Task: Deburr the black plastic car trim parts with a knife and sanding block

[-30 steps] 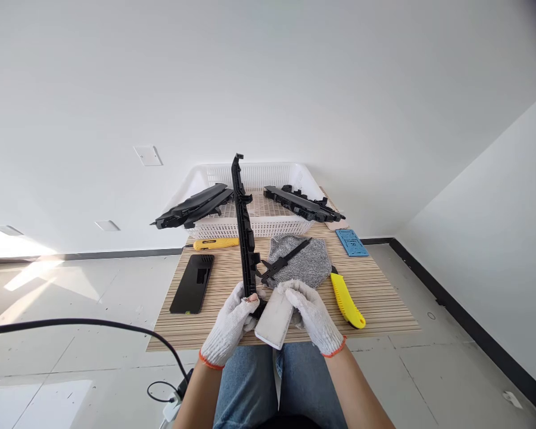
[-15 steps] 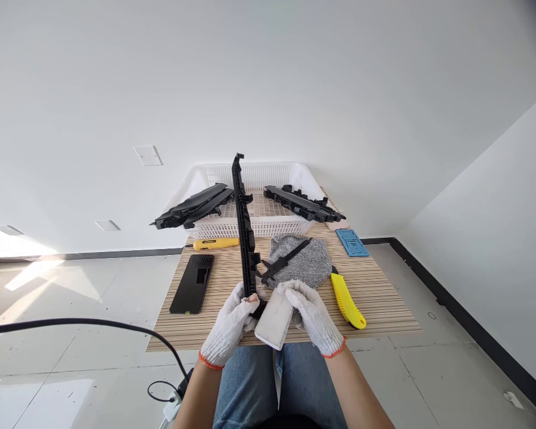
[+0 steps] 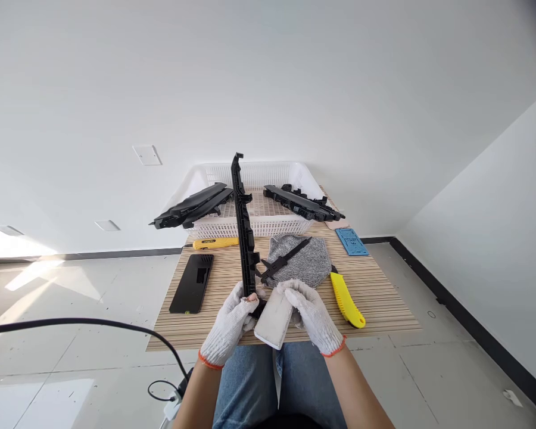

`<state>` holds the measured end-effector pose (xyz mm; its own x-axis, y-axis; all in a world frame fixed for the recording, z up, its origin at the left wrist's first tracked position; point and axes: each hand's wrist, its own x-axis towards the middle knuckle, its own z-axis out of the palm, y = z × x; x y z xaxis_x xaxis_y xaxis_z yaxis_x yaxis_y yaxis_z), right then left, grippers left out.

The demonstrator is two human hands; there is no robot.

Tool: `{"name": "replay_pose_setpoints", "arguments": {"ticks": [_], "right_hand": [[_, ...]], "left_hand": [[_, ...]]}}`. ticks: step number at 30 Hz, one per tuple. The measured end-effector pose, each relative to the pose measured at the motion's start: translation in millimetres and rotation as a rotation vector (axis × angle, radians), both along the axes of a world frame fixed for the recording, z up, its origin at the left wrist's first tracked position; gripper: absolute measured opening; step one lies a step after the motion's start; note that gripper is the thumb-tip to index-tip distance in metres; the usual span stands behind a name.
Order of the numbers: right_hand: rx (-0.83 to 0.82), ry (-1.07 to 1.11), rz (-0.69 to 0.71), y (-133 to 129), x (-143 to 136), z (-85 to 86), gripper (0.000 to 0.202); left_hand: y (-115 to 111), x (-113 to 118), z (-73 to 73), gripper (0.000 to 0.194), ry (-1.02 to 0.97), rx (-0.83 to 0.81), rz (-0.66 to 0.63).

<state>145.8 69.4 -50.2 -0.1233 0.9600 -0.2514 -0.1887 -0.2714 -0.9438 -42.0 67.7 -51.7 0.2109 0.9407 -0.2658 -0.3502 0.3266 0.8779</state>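
Observation:
My left hand [image 3: 231, 325], in a white knit glove with an orange cuff, is closed around the lower end of a long black plastic trim part [image 3: 244, 232]. The part stands nearly upright, its clips and ribs showing along the right side. In my right hand [image 3: 310, 313], gloved the same way, is a flat white rectangular block [image 3: 274, 319], pinched at its upper right edge. The block lies beside the part's lower end; whether they touch is hidden. Just beyond the hands, a black caliper [image 3: 286, 261] rests on a folded grey cloth [image 3: 310, 262].
A white plastic basket [image 3: 250, 226] stands at the back with black trim parts [image 3: 194, 207] on its left and more trim parts [image 3: 301, 202] on its right. Around lie a phone [image 3: 192, 283], a yellow-handled tool [image 3: 215, 243], a yellow utility knife [image 3: 347, 300] and a blue card [image 3: 352, 242].

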Motion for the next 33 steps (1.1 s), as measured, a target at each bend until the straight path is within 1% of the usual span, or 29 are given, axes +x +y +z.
{"name": "replay_pose_setpoints", "arguments": {"ticks": [8,10,12,14,16,18,20,22,27,33], "right_hand": [[0.007,0.009,0.004,0,0,-2.0,0.043],[0.007,0.007,0.006,0,0,-2.7,0.041],[0.017,-0.006,0.003,0,-1,-2.2,0.038],[0.084,-0.022,-0.022,2,-1,-1.0,0.034],[0.183,-0.025,-0.053,3,-1,-0.2,0.031],[0.239,-0.015,-0.066,5,-1,-0.8,0.030],[0.246,-0.003,-0.063,6,-1,-2.8,0.030],[0.247,0.003,-0.063,6,-1,-4.9,0.030],[0.250,-0.013,-0.045,4,0,-6.0,0.029],[0.251,-0.087,-0.004,3,0,-8.0,0.028]], "left_hand": [[-4,-3,2.6,0.042,0.019,-0.011,-0.007],[-6,-6,3.4,0.045,0.017,-0.029,-0.015],[-9,-9,3.4,0.054,0.003,-0.032,-0.035],[-11,-12,2.8,0.063,0.001,-0.005,-0.066],[-12,-13,2.4,0.064,0.023,0.045,-0.093],[-13,-13,3.1,0.062,0.040,0.081,-0.114],[-13,-12,4.9,0.062,0.036,0.086,-0.116],[-13,-10,7.5,0.061,0.018,0.056,-0.115],[-11,-7,12.0,0.042,-0.003,-0.008,-0.104],[-10,-6,16.5,0.037,0.041,-0.028,-0.085]]}}
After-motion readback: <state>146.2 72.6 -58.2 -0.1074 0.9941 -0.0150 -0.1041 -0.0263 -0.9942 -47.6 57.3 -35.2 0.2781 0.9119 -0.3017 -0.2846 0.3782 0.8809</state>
